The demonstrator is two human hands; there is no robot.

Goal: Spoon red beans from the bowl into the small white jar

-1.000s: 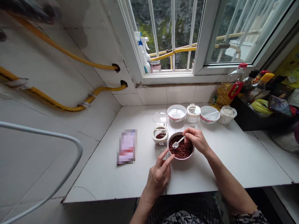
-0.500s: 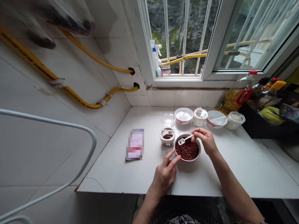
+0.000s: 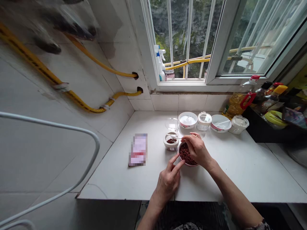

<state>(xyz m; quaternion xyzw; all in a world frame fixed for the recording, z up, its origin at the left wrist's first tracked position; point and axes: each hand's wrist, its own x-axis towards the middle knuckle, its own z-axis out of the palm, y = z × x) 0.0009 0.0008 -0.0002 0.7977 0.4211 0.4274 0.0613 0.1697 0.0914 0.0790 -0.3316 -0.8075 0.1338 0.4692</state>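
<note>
My right hand (image 3: 197,149) pinches the handle of a small white spoon (image 3: 176,137), whose head is over the open mouth of a small jar (image 3: 171,145) with dark red grains in it. Below that hand, partly covered by it, is a bowl (image 3: 191,165) filled with dark red peppercorn-like grains (image 3: 187,155). The fingers of my left hand (image 3: 169,179) are spread, with the thumb and index fingertips touching the bowl's left and front rim.
Behind stand a bowl of white powder (image 3: 188,120), a lidded jar (image 3: 204,121), a bowl with a spoon (image 3: 221,123) and another jar (image 3: 239,125). A pixelated packet (image 3: 138,149) lies left; an oil bottle (image 3: 236,99) and other bottles stand right.
My right hand has moved left with the spoon, from above the bowl of grains to the small jar. My left hand stays at the bowl's rim. The view has shifted slightly.
</note>
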